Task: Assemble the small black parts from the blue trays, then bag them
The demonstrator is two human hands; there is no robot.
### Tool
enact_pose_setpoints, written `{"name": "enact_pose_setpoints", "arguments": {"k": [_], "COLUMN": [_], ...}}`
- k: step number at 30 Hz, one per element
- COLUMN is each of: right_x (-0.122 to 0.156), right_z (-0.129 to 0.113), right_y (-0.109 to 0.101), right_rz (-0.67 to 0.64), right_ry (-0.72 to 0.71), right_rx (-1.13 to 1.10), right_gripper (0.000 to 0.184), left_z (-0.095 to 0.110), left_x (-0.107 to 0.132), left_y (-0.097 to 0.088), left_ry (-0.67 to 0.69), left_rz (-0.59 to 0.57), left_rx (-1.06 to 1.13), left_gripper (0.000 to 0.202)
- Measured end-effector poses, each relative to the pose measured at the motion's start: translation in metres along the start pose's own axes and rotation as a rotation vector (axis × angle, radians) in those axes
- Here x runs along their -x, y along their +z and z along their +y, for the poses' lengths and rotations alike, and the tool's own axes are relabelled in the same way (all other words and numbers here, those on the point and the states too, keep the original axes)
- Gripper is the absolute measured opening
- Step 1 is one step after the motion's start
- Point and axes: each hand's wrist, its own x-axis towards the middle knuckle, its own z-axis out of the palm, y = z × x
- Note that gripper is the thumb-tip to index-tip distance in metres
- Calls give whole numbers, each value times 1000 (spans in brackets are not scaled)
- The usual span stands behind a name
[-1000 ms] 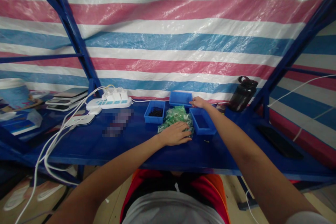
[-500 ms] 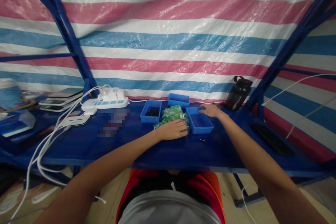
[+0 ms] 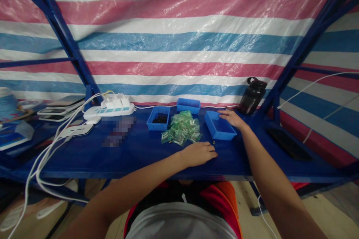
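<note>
My left hand (image 3: 199,154) lies flat on the blue table (image 3: 134,153), fingers stretched toward a tiny dark piece (image 3: 213,143) just past the fingertips. A pile of small green bags (image 3: 182,130) sits just beyond it, untouched. My right hand (image 3: 232,118) rests with fingers extended on the far right rim of an empty blue tray (image 3: 221,131). A second blue tray (image 3: 159,118) holding dark bits stands left of the pile. A third blue tray (image 3: 188,105) stands behind the pile.
A dark water bottle (image 3: 252,96) stands at the back right by the blue frame post. A white power strip (image 3: 109,110) with cables, a white box (image 3: 75,130) and stacked flat devices (image 3: 60,105) lie left. A black phone (image 3: 288,143) lies right.
My left hand came off the green bags and slid back right toward the table's front edge. My right hand moved from the back tray to the right tray's far rim.
</note>
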Motion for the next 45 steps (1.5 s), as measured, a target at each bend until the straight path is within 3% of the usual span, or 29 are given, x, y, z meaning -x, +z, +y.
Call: {"name": "enact_pose_setpoints", "arguments": {"k": [5, 10, 15, 20, 23, 29, 32, 35, 38, 41, 45], "right_x": [2, 0, -1, 3, 5, 11, 14, 15, 11, 5, -4], "right_z": [-2, 8, 14, 13, 13, 16, 18, 20, 21, 21, 17], "right_y": [0, 0, 0, -7, -16, -31, -34, -30, -16, 0, 20], "right_rz": [4, 93, 164, 220, 237, 190, 167, 148, 183, 220, 268], "right_ry": [12, 42, 68, 159, 229, 233, 222, 233, 224, 199, 173], "right_rx": [-14, -57, -75, -235, -368, -448, -439, -419, -362, -319, -259], "right_gripper": [30, 31, 34, 35, 37, 43, 41, 38, 35, 34, 34], "left_z": [5, 4, -3, -4, -10, -27, -34, -42, -56, -70, -83], "left_x": [-5, -20, -24, -27, -28, -39, -44, -42, -34, -29, -27], "left_y": [-5, 3, 7, 8, 13, 28, 36, 40, 38, 32, 16], "left_ry": [86, -50, -36, 36, -4, -35, -113, -138, -136, -151, -133], "left_rz": [23, 32, 22, 31, 38, 50, 33, 16, -17, -80, -60], "left_rx": [-52, -68, -74, -111, -136, -163, -163, -154, -171, -175, -142], "left_gripper": [12, 18, 21, 26, 38, 53, 57, 56, 43, 22, 19]}}
